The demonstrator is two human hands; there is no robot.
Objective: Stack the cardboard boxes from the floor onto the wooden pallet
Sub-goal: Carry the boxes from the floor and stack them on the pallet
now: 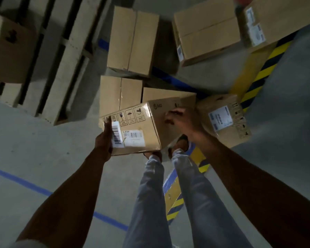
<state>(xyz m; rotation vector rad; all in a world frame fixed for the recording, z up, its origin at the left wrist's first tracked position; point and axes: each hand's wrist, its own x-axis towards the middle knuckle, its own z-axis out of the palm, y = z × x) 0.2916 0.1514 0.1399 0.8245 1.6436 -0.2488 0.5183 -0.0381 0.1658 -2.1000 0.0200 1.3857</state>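
Head view: the left hand (104, 140) lies flat against the left end of a cardboard box (132, 127), fingers straight up along its edge beside a barcode label (117, 135). The right hand (181, 119) curls its fingers over the box's far right side, gripping it. The box is tilted and held off the grey floor (25, 140), above the person's shoes. Five more boxes lie on the floor beyond it, one with a white label (220, 119) just right of the hands. The wooden pallet (70, 59) sits near the top-left, carrying a box marked 3 (9, 47)
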